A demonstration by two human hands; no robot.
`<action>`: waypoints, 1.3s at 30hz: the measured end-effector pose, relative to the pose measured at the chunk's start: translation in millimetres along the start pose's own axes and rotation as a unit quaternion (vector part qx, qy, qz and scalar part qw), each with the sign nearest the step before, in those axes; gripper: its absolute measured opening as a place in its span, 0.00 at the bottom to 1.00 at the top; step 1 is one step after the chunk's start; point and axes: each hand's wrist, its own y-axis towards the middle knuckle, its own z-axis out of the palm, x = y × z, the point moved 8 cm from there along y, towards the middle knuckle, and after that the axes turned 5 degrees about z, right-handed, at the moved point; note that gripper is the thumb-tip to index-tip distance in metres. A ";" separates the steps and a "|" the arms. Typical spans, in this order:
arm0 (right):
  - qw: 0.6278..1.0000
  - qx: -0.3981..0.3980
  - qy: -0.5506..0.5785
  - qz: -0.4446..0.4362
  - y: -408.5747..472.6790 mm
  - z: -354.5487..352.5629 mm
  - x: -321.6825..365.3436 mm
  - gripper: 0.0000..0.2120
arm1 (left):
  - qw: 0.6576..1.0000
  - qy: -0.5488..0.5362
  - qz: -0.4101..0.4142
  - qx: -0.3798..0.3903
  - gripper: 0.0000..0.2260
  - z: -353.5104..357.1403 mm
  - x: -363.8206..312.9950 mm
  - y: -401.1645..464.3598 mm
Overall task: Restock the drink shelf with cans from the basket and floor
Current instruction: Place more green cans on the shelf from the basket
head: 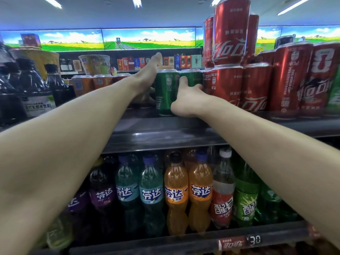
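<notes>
Our right hand (187,97) grips a green can (165,91) just left of the red cans (239,85) — our left hand (147,78) reaches behind it, grasp hidden.

Cans (228,89) on upper shelf (165,131), bottles (176,192) on the shelf below

arms: two, bare to frame edge | sleeves: none visible | jewellery: apparently none
</notes>
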 end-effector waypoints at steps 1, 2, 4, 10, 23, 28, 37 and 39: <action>1.000 0.000 -0.003 0.001 -0.3 -0.2 -0.4 0.39 | 1.000 0.014 0.000 0.004 0.36 0.5 -0.6 -0.3; 1.000 -0.003 -0.007 0.002 -0.1 -0.4 -0.9 0.38 | 1.000 0.025 0.003 0.006 0.35 1.7 -1.7 -1.2; 1.000 -0.009 -0.018 0.002 1.7 -0.1 -1.3 0.38 | 0.999 0.043 0.030 -0.002 0.32 3.4 -7.4 -3.0; 0.997 0.015 -0.070 0.020 10.6 6.8 -1.0 0.33 | 0.996 0.060 0.067 -0.025 0.30 3.6 -11.1 -5.3; 0.999 0.030 -0.013 -0.019 29.4 6.8 9.9 0.19 | 0.999 0.030 0.018 0.020 0.42 0.7 7.6 -8.5; 0.997 0.012 0.074 -0.022 27.3 0.9 10.6 0.11 | 0.998 0.047 0.017 0.040 0.37 1.5 11.3 -12.2; 0.974 -0.066 0.165 -0.142 25.7 -25.9 25.7 0.50 | 0.997 -0.055 -0.022 0.045 0.47 -3.1 19.0 -7.7; 0.970 -0.114 0.104 -0.188 21.8 -29.5 34.2 0.44 | 0.996 -0.070 -0.033 0.034 0.48 -5.7 21.8 -7.7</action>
